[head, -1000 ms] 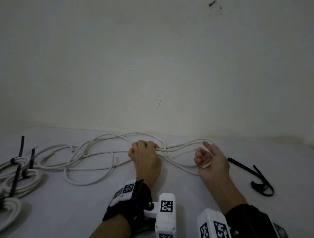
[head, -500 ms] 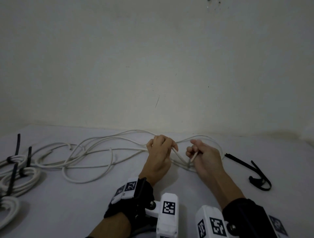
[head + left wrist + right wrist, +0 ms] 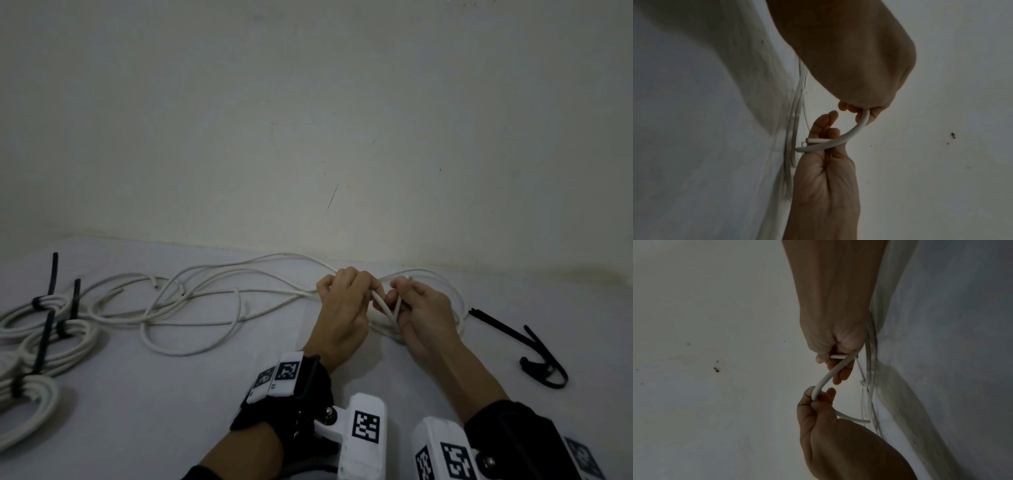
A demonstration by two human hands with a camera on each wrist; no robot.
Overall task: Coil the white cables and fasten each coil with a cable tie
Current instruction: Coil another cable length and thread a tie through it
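Both hands are up off the pale grey cloth-covered surface [image 3: 171,404], meeting close together in front of the plain off-white wall [image 3: 308,120]. The left hand [image 3: 342,308] has its fingers curled round a strand of the long loose white round cable [image 3: 191,301], knuckles up. The right hand [image 3: 424,315] pinches the cable too, thumb and fingers pressed on a short stretch near a cut end. From the left wrist view, that end [image 3: 810,140] pokes out just past the right hand's fingers [image 3: 824,123], with a second strand lying just under it, and the cable arcs between the two hands in a short curve. From the right wrist view the same curve [image 3: 828,376] runs from one hand to the other.

The rest of the cable sprawls in wide, untidy loops to the left of the hands, and one loop swings round behind the right hand near the wall. At far left lie the already bundled white cable coils [image 3: 41,342], each cinched with black cable ties [image 3: 42,339] whose tails stick up; how many coils there are is hard to say at the frame edge. Off to the right, well apart from the hands, lie loose black cable ties [image 3: 534,356], flat on the cloth.
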